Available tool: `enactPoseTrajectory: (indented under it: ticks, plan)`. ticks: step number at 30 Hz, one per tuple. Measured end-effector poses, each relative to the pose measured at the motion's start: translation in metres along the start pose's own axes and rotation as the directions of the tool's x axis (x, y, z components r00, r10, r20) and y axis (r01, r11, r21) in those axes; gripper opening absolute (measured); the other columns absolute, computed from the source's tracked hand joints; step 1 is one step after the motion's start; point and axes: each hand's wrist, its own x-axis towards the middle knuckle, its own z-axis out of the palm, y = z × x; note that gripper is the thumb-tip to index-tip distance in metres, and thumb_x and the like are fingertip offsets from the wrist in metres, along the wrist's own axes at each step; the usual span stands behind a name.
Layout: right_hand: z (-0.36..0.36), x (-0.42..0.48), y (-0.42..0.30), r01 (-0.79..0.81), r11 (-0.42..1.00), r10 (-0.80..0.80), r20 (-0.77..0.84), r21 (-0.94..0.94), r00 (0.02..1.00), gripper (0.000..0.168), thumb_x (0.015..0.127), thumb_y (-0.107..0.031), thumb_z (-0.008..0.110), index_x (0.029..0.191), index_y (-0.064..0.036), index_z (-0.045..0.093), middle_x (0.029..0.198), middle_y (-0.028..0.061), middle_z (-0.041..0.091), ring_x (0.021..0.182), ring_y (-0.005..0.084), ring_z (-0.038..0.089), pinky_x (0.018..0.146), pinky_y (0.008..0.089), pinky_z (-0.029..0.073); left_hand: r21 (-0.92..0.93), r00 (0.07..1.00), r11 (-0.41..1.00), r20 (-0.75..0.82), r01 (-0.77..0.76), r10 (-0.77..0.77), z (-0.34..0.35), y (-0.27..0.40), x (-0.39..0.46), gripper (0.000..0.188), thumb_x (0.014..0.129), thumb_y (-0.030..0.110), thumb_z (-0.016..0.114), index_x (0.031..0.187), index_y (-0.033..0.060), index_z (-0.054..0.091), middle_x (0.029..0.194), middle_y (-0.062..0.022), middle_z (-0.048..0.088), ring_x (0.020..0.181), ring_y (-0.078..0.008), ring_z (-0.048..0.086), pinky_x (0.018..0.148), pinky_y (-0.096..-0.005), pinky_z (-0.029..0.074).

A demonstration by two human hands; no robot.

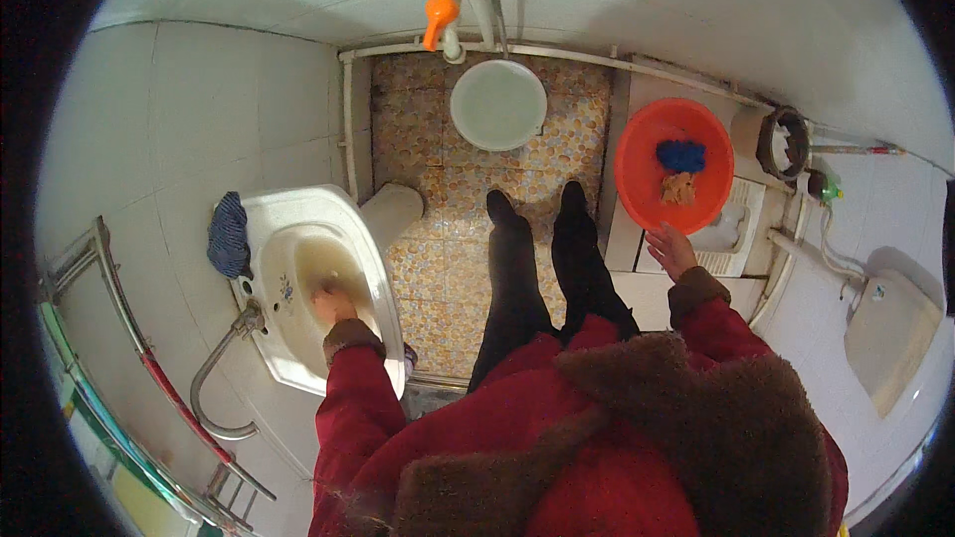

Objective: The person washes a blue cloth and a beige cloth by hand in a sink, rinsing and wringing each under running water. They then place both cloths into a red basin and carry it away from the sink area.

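My left hand [333,304] reaches down into the white ceramic washbasin [373,239], its fingers in murky brownish water, so what they may touch is hidden. A dark blue cloth [228,234] is draped over the basin's wall-side corner. On the right, my right hand [672,250] hangs with fingers apart at the near rim of a red plastic basin [634,156], holding nothing. Inside that basin lie a blue cloth or scrubber [681,156] and a tan crumpled piece [678,189]. Whether the right fingertips touch the rim cannot be told.
A white bucket of water [498,105] stands on the tiled floor beneath an orange-handled valve [441,13]. The red basin overlaps a squat toilet [727,231]. Beyond it are a waste bin [783,143] and a green bottle [824,186]. A curved metal faucet [205,388] and a wall rack [127,313] are at left.
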Motion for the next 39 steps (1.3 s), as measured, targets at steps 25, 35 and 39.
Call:
enactPoseTrajectory:
  ticks: [25, 35, 39]
  plan:
    - [-0.044, 0.028, 0.027, -0.074, 0.996, 0.073, 0.029, 0.042, 0.997, 0.043, 0.088, -0.033, 0.057, 0.122, -0.009, 0.047, 0.12, 0.0087, 0.051, 0.108, 0.0202, 0.051, 0.089, 0.0335, 0.04, -0.163, 0.927, 0.912, 0.092, 0.375, -0.365, -0.025, 0.022, 0.008, 0.038, 0.081, 0.029, 0.047, 0.097, -0.0004, 0.065, 0.094, -0.0285, 0.062, 0.093, -0.0431, 0.059, 0.082, -0.0476, 0.046]
    - [-0.056, 0.032, 0.021, -0.052, 0.999, 0.052, 0.09, 0.002, 0.995, 0.042, 0.089, -0.034, 0.055, 0.123, -0.01, 0.047, 0.122, 0.0077, 0.049, 0.113, 0.02, 0.046, 0.092, 0.0339, 0.038, -0.234, 0.903, 0.873, 0.149, 0.428, -0.403, -0.042, 0.044, 0.001, 0.038, 0.075, 0.028, 0.061, 0.097, -0.0025, 0.064, 0.091, -0.0237, 0.064, 0.092, -0.0361, 0.062, 0.08, -0.0433, 0.047]
    - [-0.056, 0.036, 0.024, -0.077, 0.996, 0.074, 0.067, 0.035, 0.995, 0.048, 0.09, -0.036, 0.052, 0.13, -0.01, 0.042, 0.125, 0.0082, 0.047, 0.117, 0.0215, 0.045, 0.095, 0.0351, 0.037, -0.249, 0.858, 0.822, 0.193, 0.513, -0.476, -0.047, 0.029, -0.011, 0.044, 0.076, 0.024, 0.064, 0.111, -0.0007, 0.055, 0.095, -0.0169, 0.062, 0.088, -0.0271, 0.059, 0.075, -0.0373, 0.048]
